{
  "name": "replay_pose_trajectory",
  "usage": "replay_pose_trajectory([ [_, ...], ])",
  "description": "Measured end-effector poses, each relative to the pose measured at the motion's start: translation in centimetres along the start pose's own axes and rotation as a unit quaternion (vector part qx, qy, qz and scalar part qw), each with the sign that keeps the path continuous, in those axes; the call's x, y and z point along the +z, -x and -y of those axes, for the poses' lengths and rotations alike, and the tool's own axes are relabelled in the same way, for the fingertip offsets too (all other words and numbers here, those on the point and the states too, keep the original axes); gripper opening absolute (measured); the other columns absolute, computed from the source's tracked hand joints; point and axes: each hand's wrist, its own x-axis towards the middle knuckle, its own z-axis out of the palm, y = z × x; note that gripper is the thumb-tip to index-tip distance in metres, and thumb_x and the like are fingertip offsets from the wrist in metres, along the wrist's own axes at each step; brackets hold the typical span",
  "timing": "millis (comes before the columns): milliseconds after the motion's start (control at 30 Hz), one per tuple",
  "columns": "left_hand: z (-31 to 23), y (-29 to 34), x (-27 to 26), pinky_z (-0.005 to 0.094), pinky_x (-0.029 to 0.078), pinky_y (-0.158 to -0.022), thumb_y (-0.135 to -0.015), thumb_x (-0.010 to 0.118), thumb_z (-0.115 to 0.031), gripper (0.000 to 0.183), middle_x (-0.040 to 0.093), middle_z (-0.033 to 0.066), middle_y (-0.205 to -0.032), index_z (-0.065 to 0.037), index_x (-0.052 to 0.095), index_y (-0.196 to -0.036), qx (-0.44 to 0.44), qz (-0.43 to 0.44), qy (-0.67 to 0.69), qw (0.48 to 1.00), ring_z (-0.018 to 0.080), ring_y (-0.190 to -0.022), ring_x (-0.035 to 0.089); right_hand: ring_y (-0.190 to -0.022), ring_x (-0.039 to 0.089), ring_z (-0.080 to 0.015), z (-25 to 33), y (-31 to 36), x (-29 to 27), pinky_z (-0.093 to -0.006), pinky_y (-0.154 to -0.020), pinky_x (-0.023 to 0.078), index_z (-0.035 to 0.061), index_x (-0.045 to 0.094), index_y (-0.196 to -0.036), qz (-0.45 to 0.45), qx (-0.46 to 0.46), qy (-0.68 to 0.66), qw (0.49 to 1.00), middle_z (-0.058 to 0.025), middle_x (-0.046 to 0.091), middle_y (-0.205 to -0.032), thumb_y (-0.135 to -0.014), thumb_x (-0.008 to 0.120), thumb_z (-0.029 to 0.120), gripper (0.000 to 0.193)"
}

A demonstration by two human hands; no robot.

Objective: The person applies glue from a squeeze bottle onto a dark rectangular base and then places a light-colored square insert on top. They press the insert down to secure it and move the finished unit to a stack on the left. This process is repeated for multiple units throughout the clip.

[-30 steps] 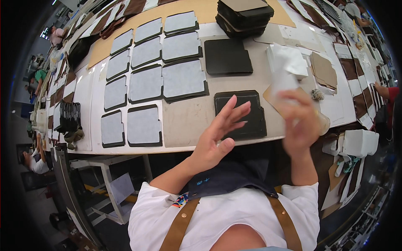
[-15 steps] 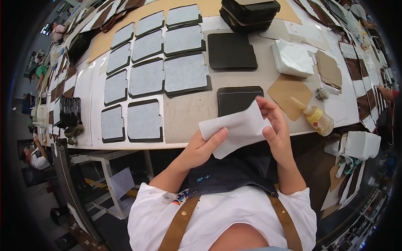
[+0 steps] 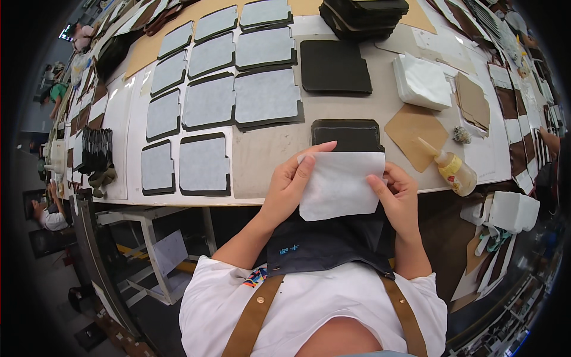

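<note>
A white sheet of thin, cloth-like material [image 3: 342, 187] is stretched between my two hands at the table's front edge. My left hand [image 3: 291, 181] pinches its left side, thumb on top and fingers behind. On the right side my right hand [image 3: 395, 193] grips it, thumb in front, with the other fingers partly hidden behind. Just beyond the sheet lies a dark flat piece [image 3: 347, 134] with a notched right edge; the sheet's top edge overlaps its near part. Whether the two touch I cannot tell. Farther back rests another dark panel [image 3: 335, 66].
Rows of dark pieces topped with pale sheets [image 3: 208, 101] cover the table's left. A dark stack [image 3: 363, 18] stands at the back. To the right are a white sheet stack [image 3: 421, 82], a tan board [image 3: 415, 134], a glue bottle [image 3: 455, 172] and brown pieces [image 3: 473, 104].
The white sheet has gone from tilted and folded at its right to flat and squared up. It has shifted right, to the near edge of the dark piece.
</note>
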Motion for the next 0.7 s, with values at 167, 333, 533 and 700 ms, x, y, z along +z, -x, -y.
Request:
replay_pose_trajectory([
  [167,0.3,0.3,-1.1,0.019,0.043,-0.072,-0.108,0.054,-0.021,0.046,0.067,0.0008,-0.096,-0.004,0.051,-0.15,-0.012,-0.011,-0.122,0.992,0.0043,-0.079,0.053,-0.076,0.06,-0.0031,-0.7,-0.8,-0.7,-0.0194,-0.067,0.045,-0.0042,0.069,-0.108,-0.045,-0.025,0.121,0.991,-0.0016,0.071,-0.086,-0.097,0.068,0.008,0.016],
  [333,0.8,0.3,-0.1,0.0212,0.039,-0.062,-0.097,0.065,-0.004,0.055,0.056,-0.002,-0.074,-0.004,0.05,-0.151,0.052,-0.062,-0.206,0.975,0.0054,-0.064,0.044,-0.071,0.056,-0.0019,0.0,-2.2,-0.7,-0.0193,-0.064,0.043,-0.0032,0.068,-0.102,-0.087,0.022,0.101,0.991,-0.0002,0.07,-0.082,-0.097,0.069,0.008,0.012],
  [533,2.4,-0.6,-0.8,0.0254,0.04,-0.054,-0.093,0.073,-0.009,0.04,0.054,0.0054,-0.068,-0.007,0.068,-0.133,0.13,-0.052,-0.372,0.918,0.01,-0.055,0.043,-0.068,0.051,-0.0053,-1.5,-3.9,-0.9,-0.0228,-0.061,0.039,-0.0016,0.069,-0.098,-0.111,-0.009,0.142,0.984,-0.0013,0.069,-0.076,-0.094,0.072,0.009,0.012],
  [700,2.6,-0.8,-0.8,0.0267,0.042,-0.054,-0.092,0.074,-0.011,0.036,0.059,0.0086,-0.067,-0.008,0.072,-0.127,0.112,-0.076,-0.385,0.913,0.0112,-0.054,0.046,-0.067,0.041,-0.0153,-2.6,-4.7,-1.2,-0.0318,-0.064,0.037,0.0002,0.069,-0.095,-0.121,-0.059,0.239,0.962,-0.0054,0.063,-0.069,-0.09,0.076,0.013,0.015],
])
